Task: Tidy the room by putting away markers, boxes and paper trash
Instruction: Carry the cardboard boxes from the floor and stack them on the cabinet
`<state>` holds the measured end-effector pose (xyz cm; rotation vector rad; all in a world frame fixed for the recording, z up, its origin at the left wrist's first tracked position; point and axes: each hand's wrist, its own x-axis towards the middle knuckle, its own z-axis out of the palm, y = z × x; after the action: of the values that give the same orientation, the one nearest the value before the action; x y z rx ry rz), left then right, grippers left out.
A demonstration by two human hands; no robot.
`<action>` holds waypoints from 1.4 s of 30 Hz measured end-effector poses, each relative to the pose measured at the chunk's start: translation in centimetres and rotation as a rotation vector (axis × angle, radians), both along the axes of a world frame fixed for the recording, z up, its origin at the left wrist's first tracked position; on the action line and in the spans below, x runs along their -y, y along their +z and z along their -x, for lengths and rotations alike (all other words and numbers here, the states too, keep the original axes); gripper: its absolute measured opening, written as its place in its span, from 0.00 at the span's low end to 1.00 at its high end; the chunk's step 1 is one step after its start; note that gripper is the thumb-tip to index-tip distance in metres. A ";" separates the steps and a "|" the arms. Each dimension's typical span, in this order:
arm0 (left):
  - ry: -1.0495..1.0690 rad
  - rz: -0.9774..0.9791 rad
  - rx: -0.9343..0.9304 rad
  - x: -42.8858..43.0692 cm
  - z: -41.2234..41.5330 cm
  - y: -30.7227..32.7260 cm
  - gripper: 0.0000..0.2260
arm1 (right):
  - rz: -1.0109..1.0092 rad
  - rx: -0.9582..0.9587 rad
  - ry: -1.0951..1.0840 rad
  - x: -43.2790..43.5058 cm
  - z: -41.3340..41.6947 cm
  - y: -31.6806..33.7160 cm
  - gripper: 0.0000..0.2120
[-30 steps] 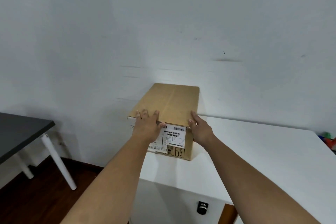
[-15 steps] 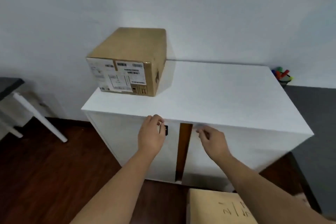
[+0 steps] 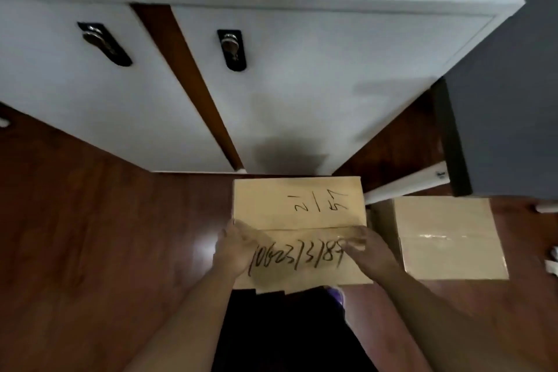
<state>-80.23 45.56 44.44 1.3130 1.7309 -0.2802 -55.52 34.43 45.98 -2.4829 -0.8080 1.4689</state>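
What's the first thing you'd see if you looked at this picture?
The brown box with big black scribbled numbers, low in the middle, with the left hand and right hand on it. A plain box lies to its right. Behind them stands a white cabinet with two black handles.

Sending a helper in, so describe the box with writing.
Facing the white two-door cabinet, look down at the dark wooden floor. Of two brown cardboard boxes there, it's the left box; the plain right box lacks its black handwritten numbers.
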 end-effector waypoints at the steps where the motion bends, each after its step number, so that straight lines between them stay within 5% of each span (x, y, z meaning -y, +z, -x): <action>1: 0.038 0.029 0.007 0.5 0.2 -1.1 0.29 | 0.029 -0.017 -0.064 0.8 -0.4 -1.7 0.41; 3: 0.153 0.077 0.035 0.8 0.4 -2.5 0.29 | 0.063 -0.047 -0.179 1.2 -0.4 -3.0 0.47; 9: 0.312 0.081 0.017 -1.1 0.3 -0.5 0.27 | 0.104 0.024 -0.157 -1.3 -0.6 -1.0 0.35; 15: 0.359 -0.059 0.036 -5.5 4.3 8.2 0.26 | 0.027 0.028 0.035 -7.4 0.6 8.8 0.31; 20: 0.514 -0.233 0.069 -6.5 9.9 17.5 0.29 | -0.145 -0.023 0.272 -11.5 5.8 17.8 0.18; 29: 0.768 -0.575 -0.011 -4.3 23.4 37.0 0.29 | -0.446 -0.194 0.441 -14.0 17.9 31.2 0.33; 36: 0.761 -0.753 0.102 -7.1 23.9 48.8 0.29 | -0.828 -0.122 0.297 -17.5 18.5 44.2 0.23; 42: 0.730 -0.837 0.287 -12.1 15.9 49.0 0.21 | -1.023 -0.152 -0.052 -20.7 12.1 47.5 0.06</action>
<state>-96.11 57.63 93.39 1.0618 2.0012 1.0918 -67.60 55.18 93.49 -1.5814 -1.0812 0.8510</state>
